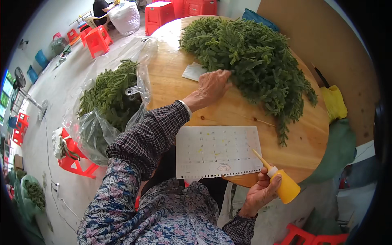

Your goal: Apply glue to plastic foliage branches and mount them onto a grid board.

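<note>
My right hand (264, 191) is wrapped round a yellow squeeze bottle (288, 188), whose long thin nozzle points up and left over a calendar sheet (218, 151). The sheet lies at the table's near edge, with punched holes along its lower side and small yellow marks on it. At the near left edge of a big pile of green fir-like sprigs (249, 53), my left hand (211, 87) is closed, fingers curled in. Whatever it pinches is hidden. Beside that hand lies a folded white paper (193, 72).
The round wooden table (163, 77) fills the middle. At its left stands a clear plastic bag of sprigs (108, 94), with a red stool (73, 153) below it. Yellow cloth (334, 102) hangs at the right edge. Far left, a person (101, 8) sits by a white sack (124, 18).
</note>
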